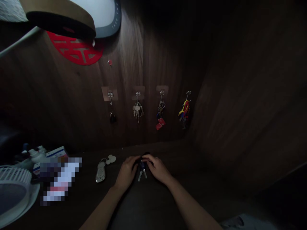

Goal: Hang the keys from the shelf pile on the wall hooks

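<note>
Two keys (143, 166), blades showing

From my remote seat I see the left hand (126, 168) and right hand (157, 166) meet around their dark heads, below four wall hooks (138, 94). Fingers curl close; whether they clamp, I cannot tell. A silver fob (101, 172) lies leftward.

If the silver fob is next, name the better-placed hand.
Probably left: the left hand lies nearer the silver fob than the right hand, though both are at the keys.
</note>
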The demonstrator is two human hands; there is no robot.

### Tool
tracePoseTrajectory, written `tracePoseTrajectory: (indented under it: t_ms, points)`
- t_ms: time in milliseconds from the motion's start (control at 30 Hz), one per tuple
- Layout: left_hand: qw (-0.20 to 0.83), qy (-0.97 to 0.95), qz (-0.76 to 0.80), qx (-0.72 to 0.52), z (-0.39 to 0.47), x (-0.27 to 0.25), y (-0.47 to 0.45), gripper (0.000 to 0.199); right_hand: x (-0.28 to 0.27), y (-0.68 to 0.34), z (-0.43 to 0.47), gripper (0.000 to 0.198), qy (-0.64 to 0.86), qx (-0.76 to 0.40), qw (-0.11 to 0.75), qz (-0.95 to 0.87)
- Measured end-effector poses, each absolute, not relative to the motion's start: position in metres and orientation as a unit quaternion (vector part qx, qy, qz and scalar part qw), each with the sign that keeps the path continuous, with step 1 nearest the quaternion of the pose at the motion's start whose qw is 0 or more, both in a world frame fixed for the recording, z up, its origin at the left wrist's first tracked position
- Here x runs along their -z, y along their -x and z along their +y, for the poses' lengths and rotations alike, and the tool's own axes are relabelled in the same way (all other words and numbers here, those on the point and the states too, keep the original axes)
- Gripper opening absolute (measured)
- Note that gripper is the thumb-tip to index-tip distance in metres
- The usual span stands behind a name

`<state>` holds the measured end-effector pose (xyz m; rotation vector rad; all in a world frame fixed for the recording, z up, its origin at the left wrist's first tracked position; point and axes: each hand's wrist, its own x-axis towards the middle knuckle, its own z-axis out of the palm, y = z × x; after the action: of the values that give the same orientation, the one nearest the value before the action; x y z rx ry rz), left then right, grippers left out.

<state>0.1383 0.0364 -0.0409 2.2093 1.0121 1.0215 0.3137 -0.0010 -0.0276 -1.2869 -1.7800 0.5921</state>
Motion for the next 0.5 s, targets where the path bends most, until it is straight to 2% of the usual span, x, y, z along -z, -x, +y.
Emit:
tracePoseTrajectory:
  t_ms: [100,233,367,500]
  points:
    - [0.244,-0.820,0.365,-0.368,0.035,0.040,-0.137,0.036,0.026,-0.311,-0.004,0.039,0.486,-0.249,0.406,-0.733]
    - [0.237,-0.816,0.375,-0.371,0.033,0.036,-0.136,0.020,0.029,-0.311,-0.003,0.036,0.490,-0.251,0.410,-0.727]
    - [0.236,-0.796,0.395,-0.393,0.030,0.032,-0.135,0.010,0.030,-0.312,-0.002,0.031,0.509,-0.217,0.432,-0.712]
    - [0.249,-0.764,0.417,-0.425,0.029,0.030,-0.135,0.009,0.024,-0.309,-0.007,0.026,0.497,-0.180,0.416,-0.740]
